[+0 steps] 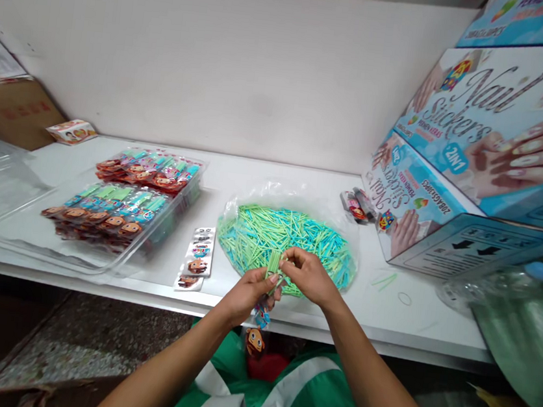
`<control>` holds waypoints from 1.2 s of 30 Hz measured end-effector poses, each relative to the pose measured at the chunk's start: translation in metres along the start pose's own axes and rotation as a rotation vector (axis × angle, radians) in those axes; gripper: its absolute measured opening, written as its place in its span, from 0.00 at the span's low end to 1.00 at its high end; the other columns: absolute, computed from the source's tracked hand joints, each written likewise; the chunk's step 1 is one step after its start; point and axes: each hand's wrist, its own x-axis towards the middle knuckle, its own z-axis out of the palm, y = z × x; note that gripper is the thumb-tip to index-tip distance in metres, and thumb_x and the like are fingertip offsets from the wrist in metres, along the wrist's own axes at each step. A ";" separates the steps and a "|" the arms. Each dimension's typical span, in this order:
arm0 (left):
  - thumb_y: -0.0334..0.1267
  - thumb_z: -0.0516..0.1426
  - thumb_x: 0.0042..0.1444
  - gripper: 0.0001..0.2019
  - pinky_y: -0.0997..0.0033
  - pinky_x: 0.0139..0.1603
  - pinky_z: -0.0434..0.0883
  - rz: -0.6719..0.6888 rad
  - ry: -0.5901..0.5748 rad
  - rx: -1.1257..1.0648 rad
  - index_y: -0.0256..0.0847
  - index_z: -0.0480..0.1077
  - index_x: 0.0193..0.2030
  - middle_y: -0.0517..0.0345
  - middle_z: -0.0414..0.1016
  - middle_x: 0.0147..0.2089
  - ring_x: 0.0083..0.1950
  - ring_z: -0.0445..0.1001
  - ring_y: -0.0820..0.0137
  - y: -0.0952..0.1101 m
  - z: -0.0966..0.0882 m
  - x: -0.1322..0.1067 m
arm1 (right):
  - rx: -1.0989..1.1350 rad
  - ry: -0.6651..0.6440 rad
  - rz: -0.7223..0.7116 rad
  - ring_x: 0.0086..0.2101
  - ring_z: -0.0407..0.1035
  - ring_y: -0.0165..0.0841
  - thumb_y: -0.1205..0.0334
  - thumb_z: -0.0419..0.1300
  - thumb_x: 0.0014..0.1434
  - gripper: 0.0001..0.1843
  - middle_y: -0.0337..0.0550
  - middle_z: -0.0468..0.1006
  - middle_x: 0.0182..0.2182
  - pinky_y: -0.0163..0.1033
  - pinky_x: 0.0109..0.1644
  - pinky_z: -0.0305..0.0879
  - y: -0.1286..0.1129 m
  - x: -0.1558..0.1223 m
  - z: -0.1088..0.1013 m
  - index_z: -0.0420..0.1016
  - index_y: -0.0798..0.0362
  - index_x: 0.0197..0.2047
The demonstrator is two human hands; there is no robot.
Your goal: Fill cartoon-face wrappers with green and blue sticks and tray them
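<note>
My left hand (247, 293) is closed around a small bunch of green sticks (273, 264) and also grips a sticker packet (256, 340) that hangs below the table edge. My right hand (309, 274) pinches the top of the same bunch of sticks. Both hands hover over the near edge of a pile of green and blue sticks (291, 238) lying on a clear plastic bag on the white table (414, 324).
A clear tray (27, 238) holds stacked sticker packets (114, 208) at the left. Loose sticker cards (197, 259) lie beside it. Blue "Nail Stickers" boxes (477, 161) stand at the right, a few packets (357, 207) near them. A rubber band (404, 298) lies on the table.
</note>
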 end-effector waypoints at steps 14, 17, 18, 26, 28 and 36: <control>0.47 0.57 0.54 0.14 0.76 0.23 0.60 -0.005 -0.010 -0.019 0.35 0.65 0.33 0.59 0.67 0.26 0.21 0.63 0.79 0.002 -0.001 0.000 | 0.039 -0.006 -0.073 0.29 0.63 0.28 0.59 0.54 0.57 0.08 0.37 0.69 0.28 0.34 0.34 0.60 -0.004 -0.004 0.000 0.70 0.53 0.35; 0.46 0.57 0.54 0.14 0.76 0.23 0.61 -0.016 -0.028 -0.016 0.35 0.66 0.34 0.59 0.68 0.26 0.21 0.63 0.79 0.002 -0.001 -0.001 | 0.038 -0.028 -0.068 0.28 0.62 0.28 0.61 0.54 0.56 0.06 0.35 0.67 0.27 0.34 0.32 0.59 -0.005 -0.004 0.000 0.69 0.53 0.33; 0.46 0.57 0.54 0.14 0.76 0.23 0.61 -0.017 -0.036 -0.013 0.35 0.66 0.34 0.59 0.68 0.26 0.20 0.63 0.79 0.002 -0.002 -0.001 | 0.025 -0.033 -0.059 0.27 0.61 0.27 0.62 0.54 0.55 0.04 0.35 0.67 0.25 0.33 0.31 0.59 -0.006 -0.005 0.000 0.68 0.53 0.32; 0.46 0.56 0.54 0.14 0.76 0.23 0.61 -0.024 -0.024 -0.013 0.34 0.66 0.33 0.57 0.70 0.26 0.20 0.64 0.78 0.001 0.000 0.000 | 0.056 0.019 -0.039 0.33 0.66 0.29 0.66 0.52 0.54 0.10 0.37 0.68 0.34 0.35 0.36 0.64 -0.008 -0.008 0.003 0.64 0.51 0.42; 0.45 0.57 0.54 0.14 0.76 0.23 0.61 -0.025 -0.031 -0.019 0.34 0.65 0.34 0.57 0.69 0.26 0.20 0.64 0.78 0.001 -0.001 0.000 | 0.088 -0.011 -0.015 0.32 0.67 0.29 0.62 0.52 0.56 0.11 0.39 0.68 0.36 0.35 0.34 0.65 -0.010 -0.009 0.004 0.65 0.51 0.44; 0.46 0.57 0.54 0.14 0.75 0.24 0.62 -0.029 -0.058 -0.044 0.34 0.66 0.34 0.57 0.69 0.27 0.21 0.63 0.78 0.002 -0.002 -0.003 | 0.102 -0.077 -0.032 0.24 0.64 0.26 0.58 0.53 0.58 0.07 0.36 0.67 0.29 0.32 0.27 0.61 -0.015 -0.009 0.001 0.67 0.52 0.36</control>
